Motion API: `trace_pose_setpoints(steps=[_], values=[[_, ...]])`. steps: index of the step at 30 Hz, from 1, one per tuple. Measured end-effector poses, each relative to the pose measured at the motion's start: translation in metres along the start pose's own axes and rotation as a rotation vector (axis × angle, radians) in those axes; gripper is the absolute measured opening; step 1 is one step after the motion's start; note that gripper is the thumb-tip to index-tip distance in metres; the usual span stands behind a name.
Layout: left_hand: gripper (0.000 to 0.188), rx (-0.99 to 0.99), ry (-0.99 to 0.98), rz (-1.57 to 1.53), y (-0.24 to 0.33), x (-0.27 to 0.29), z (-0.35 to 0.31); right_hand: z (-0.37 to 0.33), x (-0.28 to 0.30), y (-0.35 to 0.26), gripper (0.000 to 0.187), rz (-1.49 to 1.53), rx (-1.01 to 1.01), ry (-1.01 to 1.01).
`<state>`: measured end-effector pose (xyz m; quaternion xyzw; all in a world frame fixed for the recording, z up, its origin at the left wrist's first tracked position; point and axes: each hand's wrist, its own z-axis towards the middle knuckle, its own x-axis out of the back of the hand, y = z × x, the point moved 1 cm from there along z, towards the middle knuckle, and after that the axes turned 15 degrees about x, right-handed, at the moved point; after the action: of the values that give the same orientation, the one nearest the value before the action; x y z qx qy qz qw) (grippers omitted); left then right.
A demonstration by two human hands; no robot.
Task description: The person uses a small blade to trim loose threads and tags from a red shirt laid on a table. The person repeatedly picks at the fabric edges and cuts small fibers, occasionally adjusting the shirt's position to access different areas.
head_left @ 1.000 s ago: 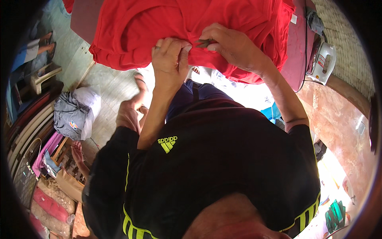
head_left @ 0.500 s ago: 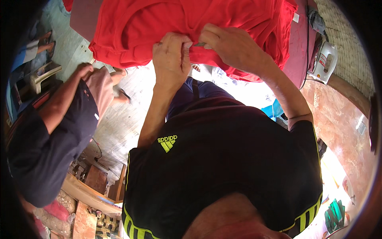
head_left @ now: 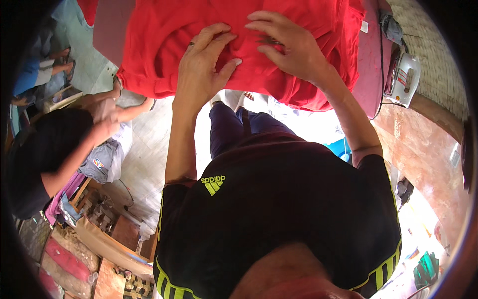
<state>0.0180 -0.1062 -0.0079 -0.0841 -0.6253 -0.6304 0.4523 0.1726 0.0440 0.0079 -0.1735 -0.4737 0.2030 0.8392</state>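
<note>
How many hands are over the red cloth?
2: the left hand is over its near, middle part, and the right hand is to the right of that, over the same red cloth.

Maroon table (head_left: 110,35): rumpled red cloth (head_left: 259,74) on top, dark cord (head_left: 382,60) along right side.

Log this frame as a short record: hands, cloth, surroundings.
left hand: over the red cloth, thumb and fingers apart
right hand: over the cloth, holding a small dark tool, blurred
red cloth: lying in folds on the dark pink table
white iron: by the table's right side
other person: at left, in a dark top
</note>
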Motion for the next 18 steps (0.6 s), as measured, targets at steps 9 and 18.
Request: trace_pose_setpoints(steps=[9,18], values=[[0.038,-0.082,-0.149,-0.07,0.011,0.007,0.031,0.014,0.019,0.029,0.018,0.195,-0.087,-0.245],[0.026,-0.29,0.182,0.169,0.017,-0.014,0.049,-0.004,0.067,0.018,0.018,-0.057,0.171,-0.217]])
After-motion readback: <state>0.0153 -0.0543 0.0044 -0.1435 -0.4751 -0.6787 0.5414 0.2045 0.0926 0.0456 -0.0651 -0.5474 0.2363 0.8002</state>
